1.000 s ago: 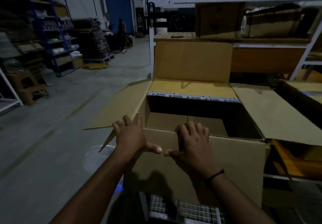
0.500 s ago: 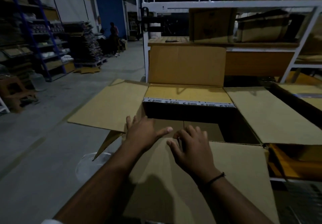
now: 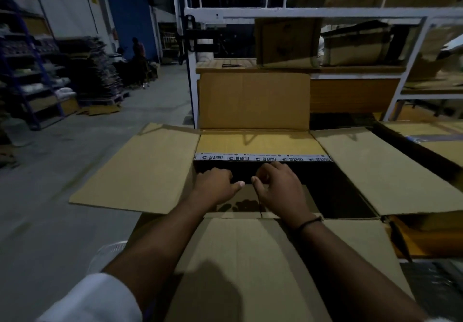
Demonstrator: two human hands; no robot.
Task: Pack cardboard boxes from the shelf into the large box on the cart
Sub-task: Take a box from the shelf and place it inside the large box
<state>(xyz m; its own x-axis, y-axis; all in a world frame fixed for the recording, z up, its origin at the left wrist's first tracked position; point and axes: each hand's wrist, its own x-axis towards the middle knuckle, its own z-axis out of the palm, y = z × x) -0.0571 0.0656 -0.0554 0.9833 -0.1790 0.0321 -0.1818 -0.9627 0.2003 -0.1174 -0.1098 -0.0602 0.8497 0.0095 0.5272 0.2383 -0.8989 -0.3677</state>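
Reaching further forward than half a second ago, both hands now hanging over the dark opening of the large box (image 3: 260, 144) rather than pressing on its near flap (image 3: 250, 259). Filling the centre and lower part of the frame, with all four flaps folded outward: left flap (image 3: 140, 169) lying flat toward centre left, right flap (image 3: 385, 171) spreading toward centre right, far flap (image 3: 254, 101) standing upright against the white shelf frame (image 3: 300, 12), near flap sloping down toward the bottom edge. Showing a strip of printed tape (image 3: 263, 157) along the inner far wall, just above the fingers. Curling loosely into a half fist just left of centre, left hand (image 3: 215, 186) gripping nothing visible, thumb pointing right. Curling the same way just right of centre, right hand (image 3: 280, 189) also gripping nothing visible, with a dark band (image 3: 309, 222) circling its wrist. Hanging close together but not touching, thumb tips a small gap apart. Casting finger shadows onto a pale cardboard surface (image 3: 240, 204) inside the box below them. Sitting on the shelf board in the upper centre, a smaller cardboard box (image 3: 285, 41), with a second, blurred one (image 3: 355, 48) to its right. Showing a white sleeve (image 3: 92, 299) at lower left. Standing in the upper left distance, a person (image 3: 137, 48) beside stacked goods on grey floor (image 3: 50, 196)
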